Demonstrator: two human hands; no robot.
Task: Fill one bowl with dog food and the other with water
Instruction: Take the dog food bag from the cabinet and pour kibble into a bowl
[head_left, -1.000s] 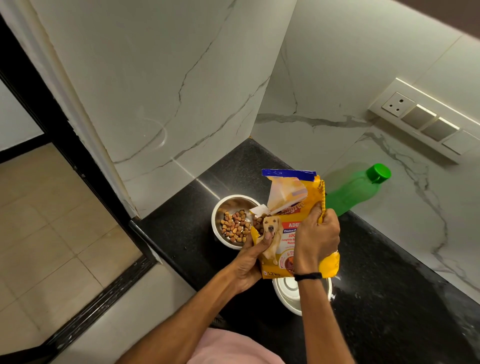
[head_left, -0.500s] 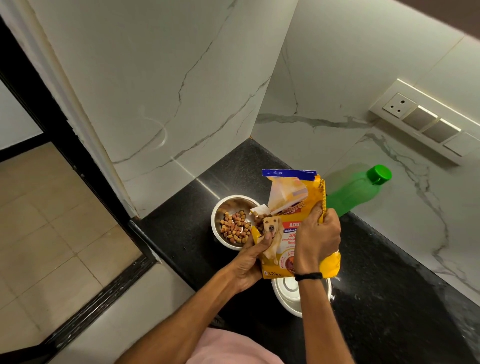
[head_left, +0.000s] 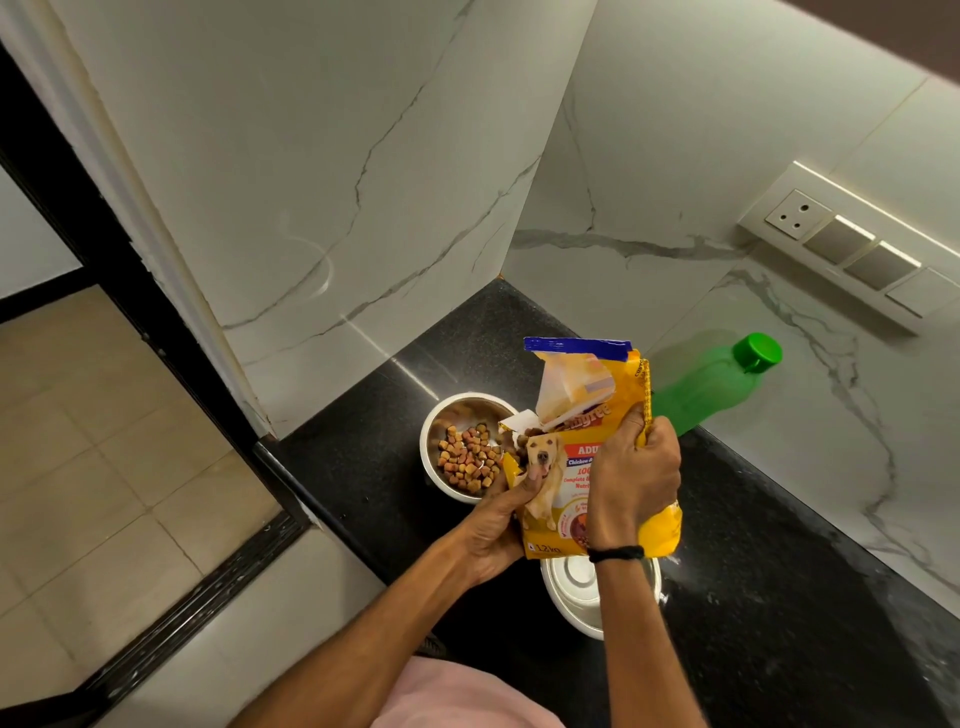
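Yellow soft-plastic dog food pouch (head_left: 571, 470), top torn open, tilted. Left hand (head_left: 496, 525) pinches lower edge; pouch mouth just beyond its fingertips (head_left: 533, 475), at rim of round steel bowl (head_left: 432, 415) holding brown kibble (head_left: 467, 460). Right hand (head_left: 631, 483) curled round side seam. Judged light, floppy, slick: grip seam and base.

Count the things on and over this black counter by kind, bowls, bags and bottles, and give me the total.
Bowls: 2, the bowl with kibble and the near bowl
Bags: 1, the dog food bag
Bottles: 1, the green bottle
Total: 4
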